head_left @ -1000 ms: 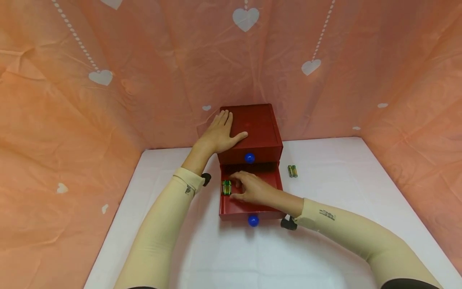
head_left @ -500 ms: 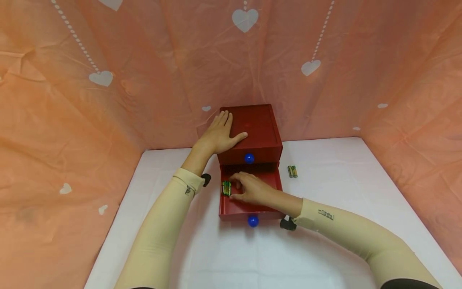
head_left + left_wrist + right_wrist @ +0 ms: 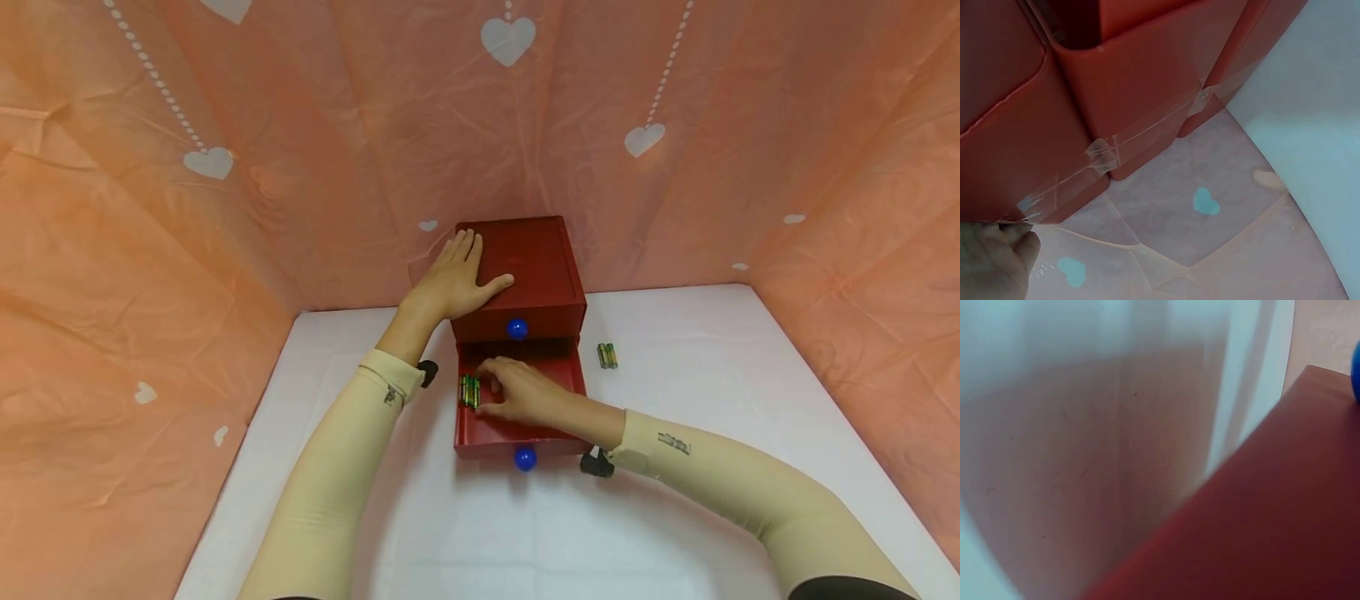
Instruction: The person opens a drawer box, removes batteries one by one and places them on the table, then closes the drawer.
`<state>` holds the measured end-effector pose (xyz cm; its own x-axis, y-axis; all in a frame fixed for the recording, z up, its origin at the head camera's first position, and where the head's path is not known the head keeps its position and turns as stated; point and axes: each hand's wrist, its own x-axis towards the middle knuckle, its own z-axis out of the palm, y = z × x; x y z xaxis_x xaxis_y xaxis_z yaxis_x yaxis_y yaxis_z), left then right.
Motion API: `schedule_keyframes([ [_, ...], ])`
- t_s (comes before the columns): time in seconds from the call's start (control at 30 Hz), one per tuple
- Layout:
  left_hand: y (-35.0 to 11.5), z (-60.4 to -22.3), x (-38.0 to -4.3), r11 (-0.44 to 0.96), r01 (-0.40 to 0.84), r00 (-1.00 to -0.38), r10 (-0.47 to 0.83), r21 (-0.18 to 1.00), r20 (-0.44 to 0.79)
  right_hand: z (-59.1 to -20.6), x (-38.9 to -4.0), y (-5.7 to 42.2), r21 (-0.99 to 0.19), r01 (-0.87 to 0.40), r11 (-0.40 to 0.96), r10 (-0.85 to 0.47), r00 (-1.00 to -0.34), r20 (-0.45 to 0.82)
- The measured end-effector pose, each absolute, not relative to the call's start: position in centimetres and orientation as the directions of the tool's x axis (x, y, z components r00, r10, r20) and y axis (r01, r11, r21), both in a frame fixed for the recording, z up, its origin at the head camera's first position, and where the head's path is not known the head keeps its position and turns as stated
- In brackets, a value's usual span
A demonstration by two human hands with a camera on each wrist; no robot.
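My left hand (image 3: pixel 453 279) rests flat on top of the red drawer cabinet (image 3: pixel 532 258), fingers straight and thumb spread. In the left wrist view, part of that hand (image 3: pixel 994 259) shows beside the cabinet's red side (image 3: pixel 1141 81). The lower drawer (image 3: pixel 498 429) is pulled out, with a blue knob (image 3: pixel 525 458) on its front. Inside it, my right hand (image 3: pixel 528 396) has loosely bent fingers, thumb and fingers apart with nothing seen between them. Several green-and-gold batteries (image 3: pixel 469 391) lie side by side at the drawer's left wall, just left of its fingertips.
Two more batteries (image 3: pixel 607 356) lie on the white tabletop (image 3: pixel 675 358), right of the cabinet. The upper drawer, with its blue knob (image 3: pixel 517 328), is closed. Peach cloth (image 3: pixel 360 167) with white hearts hangs behind and along both sides.
The batteries at the drawer's left wall look slightly more tilted than before. Both hands stay practically where they were; the view has shifted very slightly.
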<state>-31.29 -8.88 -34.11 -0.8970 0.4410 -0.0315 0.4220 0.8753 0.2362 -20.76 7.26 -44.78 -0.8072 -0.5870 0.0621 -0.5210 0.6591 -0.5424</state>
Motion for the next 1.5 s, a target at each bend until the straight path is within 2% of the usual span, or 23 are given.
schedule_keyframes([
  [0.73,-9.0,-34.1,-31.2,0.877,0.423,-0.897,0.44,0.226,-0.03,-44.9,-20.7,7.6,-0.551,-0.504,0.665,-0.581,-0.813,0.042],
  [1.5,-8.9,-34.1,-31.2,0.884,0.406,-0.902,0.428,0.234,-0.055,-43.1,-19.9,11.8,-0.625,-0.527,0.576,-0.599,-0.792,0.116],
])
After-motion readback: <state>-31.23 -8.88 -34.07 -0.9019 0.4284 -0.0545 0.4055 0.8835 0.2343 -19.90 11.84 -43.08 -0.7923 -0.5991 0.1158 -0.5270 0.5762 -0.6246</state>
